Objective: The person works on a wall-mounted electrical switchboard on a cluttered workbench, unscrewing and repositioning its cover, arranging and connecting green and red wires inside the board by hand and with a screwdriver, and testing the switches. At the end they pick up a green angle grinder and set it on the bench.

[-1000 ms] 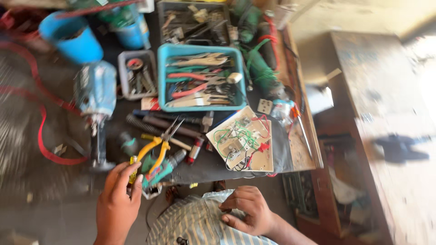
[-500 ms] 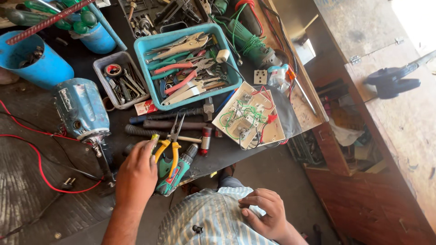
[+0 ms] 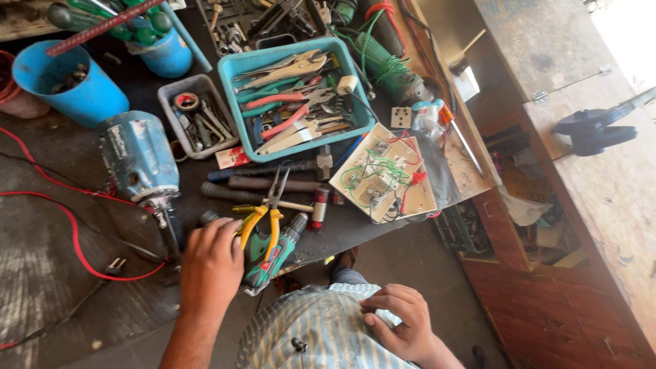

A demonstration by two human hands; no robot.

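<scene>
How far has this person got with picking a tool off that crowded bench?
Done: the left hand has reached the bench edge. In hand: its fingers rest on the yellow-handled pliers lying across the green cordless drill; no closed grip shows, nothing is lifted. The right hand lies idle on the striped shirt. Left: grasping and lifting.

Yellow-handled pliers (image 3: 263,217) lie atop a green drill (image 3: 272,251).

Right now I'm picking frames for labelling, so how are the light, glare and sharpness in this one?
Head view: sharp across the workbench; left hand and yellow-handled pliers crisp, no motion blur. Head view: top right corner blown out by daylight; blue tool tray evenly lit, soft shadows. Head view: edges bend slightly, wide-lens distortion.
</scene>
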